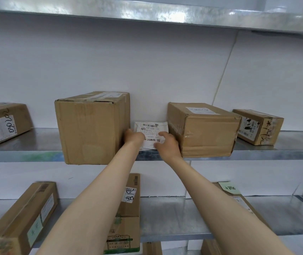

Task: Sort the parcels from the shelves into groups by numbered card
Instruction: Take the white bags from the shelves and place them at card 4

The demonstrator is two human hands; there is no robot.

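White flat parcel (151, 130) with a barcode label lies on the metal shelf (36, 142), in the gap between a tall cardboard box (91, 127) and a lower, wider cardboard box (204, 129). Left hand (134, 138) rests on the parcel's left edge, right hand (166, 144) on its near right corner, fingers of both curled onto it in a grip. More boxes sit farther left and right on this shelf and on the lower shelf (174, 218).

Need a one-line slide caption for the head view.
Both hands, left hand and right hand, reach a flat white parcel lying between two cardboard boxes on a metal shelf.
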